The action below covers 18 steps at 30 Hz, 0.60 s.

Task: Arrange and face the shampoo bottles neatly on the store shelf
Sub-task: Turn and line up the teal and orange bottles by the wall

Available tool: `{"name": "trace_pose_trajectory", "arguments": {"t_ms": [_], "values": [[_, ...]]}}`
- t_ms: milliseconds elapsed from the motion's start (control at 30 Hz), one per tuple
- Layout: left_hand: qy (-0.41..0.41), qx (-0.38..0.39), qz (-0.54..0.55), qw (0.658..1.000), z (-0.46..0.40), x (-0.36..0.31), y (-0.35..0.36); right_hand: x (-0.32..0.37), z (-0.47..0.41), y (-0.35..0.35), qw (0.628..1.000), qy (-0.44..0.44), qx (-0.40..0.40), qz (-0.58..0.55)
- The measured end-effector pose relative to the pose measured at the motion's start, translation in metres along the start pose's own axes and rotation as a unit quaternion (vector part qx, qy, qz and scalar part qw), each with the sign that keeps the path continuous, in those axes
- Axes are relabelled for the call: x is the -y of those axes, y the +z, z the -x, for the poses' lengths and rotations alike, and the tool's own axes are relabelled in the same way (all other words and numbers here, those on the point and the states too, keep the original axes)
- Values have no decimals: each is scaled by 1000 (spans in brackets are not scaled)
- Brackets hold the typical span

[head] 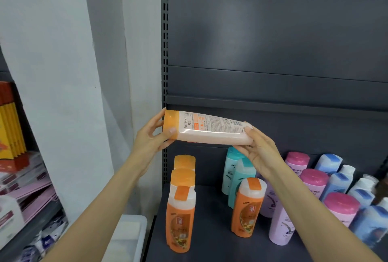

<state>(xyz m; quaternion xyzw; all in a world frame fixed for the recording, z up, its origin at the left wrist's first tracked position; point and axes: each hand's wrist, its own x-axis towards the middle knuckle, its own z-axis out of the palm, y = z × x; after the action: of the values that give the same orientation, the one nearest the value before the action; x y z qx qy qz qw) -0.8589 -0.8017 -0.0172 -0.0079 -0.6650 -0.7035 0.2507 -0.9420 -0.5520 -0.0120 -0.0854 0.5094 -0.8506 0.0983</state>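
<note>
A peach-coloured shampoo bottle (210,128) is held in the air above the dark shelf (210,209), lying almost level, its long axis running left to right with a slight downward tilt to the right. Its orange cap (171,125) is clasped by the left hand (151,137), thumb on the front and fingers curled behind; its base is supported by the right hand (260,154), fingers closed beneath and around the end. The printed back label is turned towards the camera. Directly below the cap end, a column of orange-capped bottles (182,198) is lined up at the shelf's left edge, while a lone orange bottle (248,207) stands to the right beside the teal bottles (237,173). To be stood upright, the bottle would probably need swinging cap-up and turning, so its front faces out, judging by the neighbouring rows.
</note>
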Motion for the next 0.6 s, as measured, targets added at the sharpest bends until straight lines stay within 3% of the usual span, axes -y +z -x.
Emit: {"name": "trace_pose_trajectory", "arguments": {"t_ms": [233,467,600], "values": [[41,96,-128,986,-2,-7,1,6,-7,-4,989,125,-65,37],[109,35,-265,957,-23,-10,20,-3,-31,-14,974,197,-81,79],[79,10,-290,954,-38,-4,35,-11,-50,-25,951,196,-28,238]]}}
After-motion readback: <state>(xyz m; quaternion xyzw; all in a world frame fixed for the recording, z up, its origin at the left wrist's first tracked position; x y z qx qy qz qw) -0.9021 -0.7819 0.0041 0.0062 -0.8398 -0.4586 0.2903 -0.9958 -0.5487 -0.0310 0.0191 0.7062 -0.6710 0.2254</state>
